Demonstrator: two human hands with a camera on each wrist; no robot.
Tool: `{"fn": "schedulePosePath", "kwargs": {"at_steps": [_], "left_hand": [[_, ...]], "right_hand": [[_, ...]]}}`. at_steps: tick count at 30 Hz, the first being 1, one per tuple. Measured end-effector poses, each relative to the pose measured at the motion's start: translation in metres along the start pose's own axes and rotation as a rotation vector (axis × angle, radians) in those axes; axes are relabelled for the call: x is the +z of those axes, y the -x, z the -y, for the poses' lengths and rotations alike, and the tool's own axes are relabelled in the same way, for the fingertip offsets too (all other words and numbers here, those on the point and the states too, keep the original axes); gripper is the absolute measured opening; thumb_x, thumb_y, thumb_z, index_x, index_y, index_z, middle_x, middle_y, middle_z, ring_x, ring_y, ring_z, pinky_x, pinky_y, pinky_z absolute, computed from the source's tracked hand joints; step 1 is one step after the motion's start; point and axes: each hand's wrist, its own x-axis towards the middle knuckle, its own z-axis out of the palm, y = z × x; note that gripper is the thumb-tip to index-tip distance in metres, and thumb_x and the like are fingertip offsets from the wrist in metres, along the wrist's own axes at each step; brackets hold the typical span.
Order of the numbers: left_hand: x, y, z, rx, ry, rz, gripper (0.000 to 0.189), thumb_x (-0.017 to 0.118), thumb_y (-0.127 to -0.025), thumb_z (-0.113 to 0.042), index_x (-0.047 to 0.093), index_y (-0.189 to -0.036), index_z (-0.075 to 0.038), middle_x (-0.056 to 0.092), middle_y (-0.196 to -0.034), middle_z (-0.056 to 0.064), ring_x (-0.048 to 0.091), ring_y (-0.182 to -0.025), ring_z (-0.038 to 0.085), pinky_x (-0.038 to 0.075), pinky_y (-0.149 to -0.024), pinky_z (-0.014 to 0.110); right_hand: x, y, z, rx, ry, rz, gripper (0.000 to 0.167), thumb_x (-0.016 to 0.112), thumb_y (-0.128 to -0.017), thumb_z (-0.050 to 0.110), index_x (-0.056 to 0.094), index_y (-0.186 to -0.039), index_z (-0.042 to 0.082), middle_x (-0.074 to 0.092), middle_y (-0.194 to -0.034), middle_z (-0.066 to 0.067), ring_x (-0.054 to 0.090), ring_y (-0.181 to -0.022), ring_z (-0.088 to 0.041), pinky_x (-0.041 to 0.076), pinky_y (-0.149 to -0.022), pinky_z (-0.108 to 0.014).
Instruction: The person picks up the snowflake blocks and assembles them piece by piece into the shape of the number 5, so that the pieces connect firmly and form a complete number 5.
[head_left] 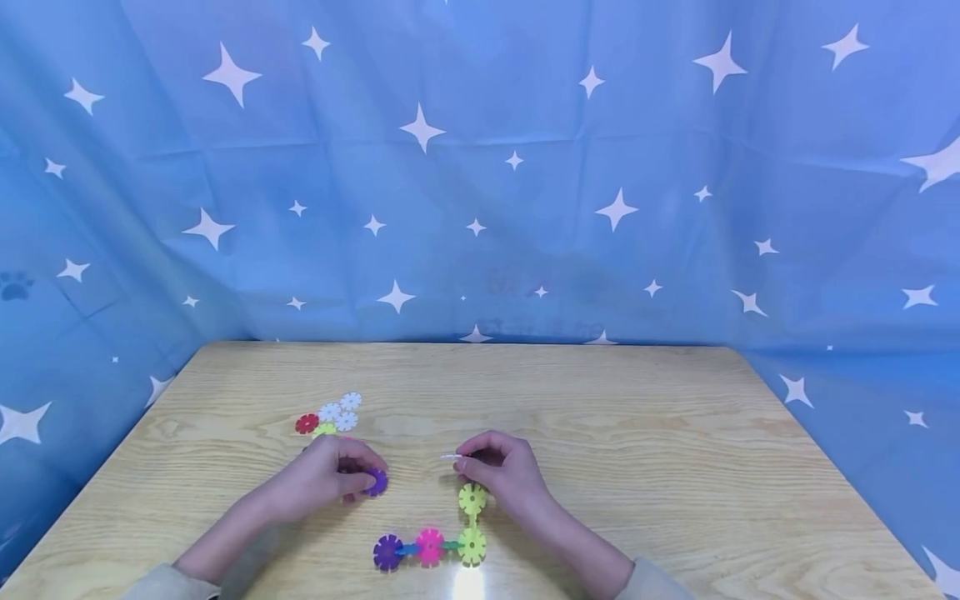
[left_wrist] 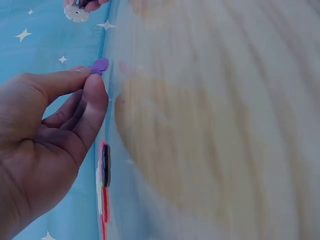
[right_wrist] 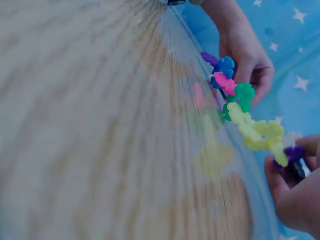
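1. Currently, a purple disc [head_left: 377, 482] is pinched between thumb and index of the L hand [head_left: 330, 471]; fingers closed to the disc's thickness, approx. midway btwn the worktop's [head_left: 675, 450] L and R edges, a bit to the L.
2. Far end of an L-shaped chain [head_left: 472, 523] is pinched by the R hand [head_left: 513, 479], thumb and fingers nearly together; exact piece gripped can't be told. A white disc [head_left: 450, 456] is seen edge-on, jutting from those fingers; its join is hidden.
3. Chain is laid twd the near edge: violet end disc [head_left: 388, 552], blue link [head_left: 408, 550], pink disc [head_left: 431, 547], green link [head_left: 452, 546], then yellow pieces [head_left: 472, 547] turned twd the far edge. Purple and black pieces are seen by the R fingers, R wrist view.
4. Loose discs are grouped beyond the L hand, nearer the far L corner than the far R: red disc [head_left: 307, 423], white discs [head_left: 346, 421], yellow-green disc [head_left: 324, 429], partly hidden.
5. Behind the far edge, blue cloth [head_left: 480, 183] w/ white stars is hung.
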Motion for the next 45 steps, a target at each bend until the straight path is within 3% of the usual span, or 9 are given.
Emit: {"fn": "schedulePosePath", "kwargs": {"at_steps": [8, 24, 35, 45], "left_hand": [[0.009, -0.011, -0.012, -0.003, 0.111, -0.004, 0.022, 0.066, -0.095, 0.003, 0.07, -0.117, 0.006, 0.069, -0.089, 0.013, 0.069, -0.069, 0.026, 0.062, -0.062, 0.038], [0.03, -0.032, -0.022, 0.043, 0.164, -0.016, 0.021, 0.067, -0.094, 0.002, 0.069, -0.114, 0.007, 0.07, -0.088, 0.014, 0.07, -0.072, 0.026, 0.062, -0.066, 0.04], [0.034, -0.036, -0.026, 0.01, 0.326, -0.015, 0.026, 0.066, -0.095, 0.003, 0.064, -0.119, 0.013, 0.067, -0.092, 0.017, 0.07, -0.077, 0.027, 0.063, -0.074, 0.038], [0.038, -0.034, -0.035, 0.013, 0.303, -0.028, 0.024, 0.067, -0.094, 0.002, 0.066, -0.116, 0.011, 0.068, -0.092, 0.016, 0.071, -0.075, 0.028, 0.063, -0.072, 0.039]], "right_hand": [[0.0, 0.001, 0.0, -0.008, 0.004, 0.015, 0.018, 0.073, -0.089, -0.001, 0.069, -0.105, -0.008, 0.07, -0.095, -0.011, 0.072, -0.085, -0.034, 0.06, -0.074, -0.026], [0.0, 0.002, 0.001, -0.016, 0.0, 0.019, 0.02, 0.074, -0.09, 0.0, 0.068, -0.106, -0.01, 0.07, -0.094, -0.01, 0.071, -0.085, -0.031, 0.06, -0.075, -0.028], [0.001, -0.002, 0.0, -0.023, 0.078, 0.043, 0.017, 0.076, -0.088, 0.002, 0.071, -0.103, -0.005, 0.071, -0.092, -0.011, 0.069, -0.082, -0.026, 0.057, -0.071, -0.024], [-0.006, -0.001, 0.005, -0.046, 0.136, 0.037, 0.016, 0.083, -0.083, 0.006, 0.077, -0.096, -0.001, 0.076, -0.095, -0.009, 0.067, -0.078, -0.017, 0.055, -0.065, -0.022]]}}
